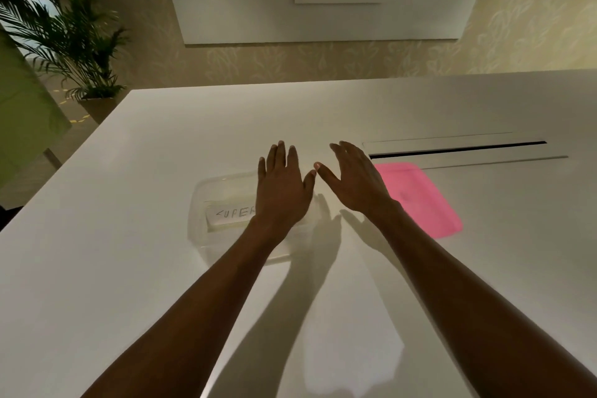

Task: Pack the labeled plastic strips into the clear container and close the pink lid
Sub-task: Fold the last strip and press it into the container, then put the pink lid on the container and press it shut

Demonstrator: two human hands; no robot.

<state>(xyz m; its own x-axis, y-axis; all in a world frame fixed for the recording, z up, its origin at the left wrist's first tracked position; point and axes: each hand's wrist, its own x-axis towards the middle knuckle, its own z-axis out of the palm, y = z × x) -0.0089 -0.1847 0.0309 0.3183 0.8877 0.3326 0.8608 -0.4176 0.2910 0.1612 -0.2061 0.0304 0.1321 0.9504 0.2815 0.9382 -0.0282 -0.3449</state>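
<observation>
Holding one labeled strip (233, 213), clear container (206, 191) open; pink lid (420, 200) beside.

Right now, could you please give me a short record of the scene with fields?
container: clear container, open, on the white table
contents: labeled strip inside, partly hidden
lid: pink lid flat on table, right of container
left hand: open, empty, over container
right hand: open, empty, between container and lid
</observation>
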